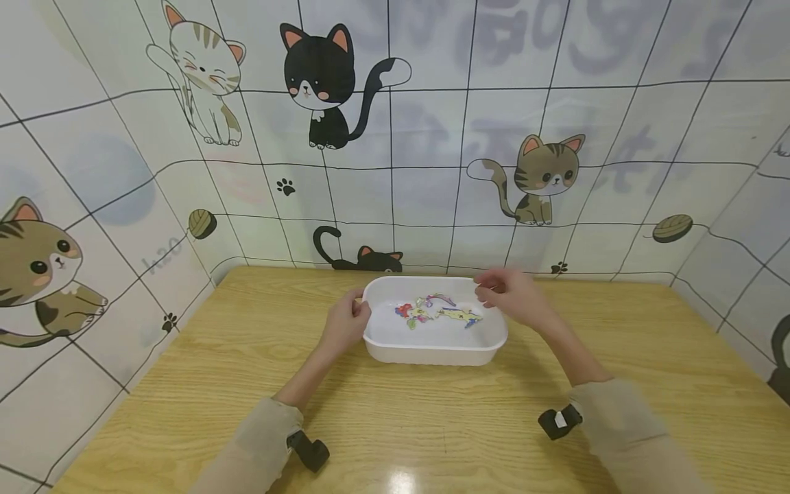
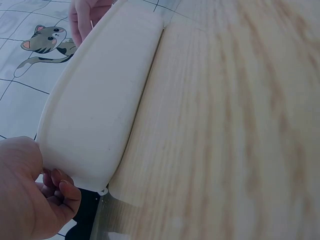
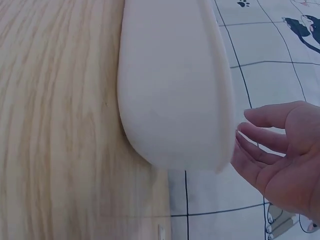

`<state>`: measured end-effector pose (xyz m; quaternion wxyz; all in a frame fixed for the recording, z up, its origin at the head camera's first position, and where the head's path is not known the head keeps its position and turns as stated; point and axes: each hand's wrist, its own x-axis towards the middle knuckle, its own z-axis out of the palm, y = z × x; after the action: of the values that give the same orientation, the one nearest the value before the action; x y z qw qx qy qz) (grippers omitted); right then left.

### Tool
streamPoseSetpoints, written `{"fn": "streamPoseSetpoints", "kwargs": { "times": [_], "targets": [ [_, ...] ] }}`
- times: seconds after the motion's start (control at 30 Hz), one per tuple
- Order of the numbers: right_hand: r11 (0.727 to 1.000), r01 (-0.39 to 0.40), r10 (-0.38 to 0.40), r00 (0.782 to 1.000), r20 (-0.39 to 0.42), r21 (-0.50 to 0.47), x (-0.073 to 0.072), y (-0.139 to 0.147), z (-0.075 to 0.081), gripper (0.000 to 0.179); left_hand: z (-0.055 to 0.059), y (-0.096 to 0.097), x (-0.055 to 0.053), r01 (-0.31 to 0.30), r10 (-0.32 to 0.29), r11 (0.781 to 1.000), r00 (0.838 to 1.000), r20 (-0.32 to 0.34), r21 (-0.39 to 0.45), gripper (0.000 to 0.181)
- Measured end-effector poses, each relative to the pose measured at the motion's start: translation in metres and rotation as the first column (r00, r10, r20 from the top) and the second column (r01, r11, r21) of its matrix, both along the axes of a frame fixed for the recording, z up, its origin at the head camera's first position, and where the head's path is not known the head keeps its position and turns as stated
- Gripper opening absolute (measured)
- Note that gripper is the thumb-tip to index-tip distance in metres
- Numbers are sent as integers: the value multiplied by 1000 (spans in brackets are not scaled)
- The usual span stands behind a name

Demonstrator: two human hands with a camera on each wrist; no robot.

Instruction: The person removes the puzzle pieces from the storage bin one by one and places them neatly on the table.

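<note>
A white plastic basin (image 1: 435, 355) stands on the wooden table. Inside it lie several thin, colourful cut-out shapes (image 1: 459, 315) in yellow, blue, red and green. My left hand (image 1: 345, 320) grips the basin's left end at the rim, and the left wrist view shows its fingers (image 2: 62, 187) curled against the corner. Over the right end of the basin is my right hand (image 1: 515, 295), slightly blurred in the head view. From the right wrist, that hand shows its fingers (image 3: 265, 137) loosely bent beside the rim, thumb and fingers apart, with nothing held.
The wooden table (image 1: 401, 425) ends at the back against a white gridded cloth (image 1: 432, 199) printed with cartoon cats. That cloth also hangs along both sides. Black wrist cameras are strapped over both beige sleeves (image 1: 629, 425).
</note>
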<state>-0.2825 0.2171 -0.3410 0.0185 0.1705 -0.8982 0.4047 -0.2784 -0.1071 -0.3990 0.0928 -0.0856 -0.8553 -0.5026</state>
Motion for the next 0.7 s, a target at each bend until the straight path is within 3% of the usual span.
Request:
{"fn": "streamPoseSetpoints", "kwargs": {
  "times": [0.17, 0.4, 0.7],
  "targets": [
    [1000, -3, 2, 1000, 29, 27, -7, -14, -9, 35, 1, 0, 0, 2, -2, 1000, 1000, 0, 7, 39],
    [990, 28, -31, 999, 18, 138, -13, -29, -17, 36, 1, 0, 0, -2, 2, 1000, 1000, 4, 7, 40],
    [978, 89, -111, 988, 107, 191, -19, -44, -23, 42, 0, 0, 0, 6, -6, 1000, 1000, -7, 3, 39]
  ]
}}
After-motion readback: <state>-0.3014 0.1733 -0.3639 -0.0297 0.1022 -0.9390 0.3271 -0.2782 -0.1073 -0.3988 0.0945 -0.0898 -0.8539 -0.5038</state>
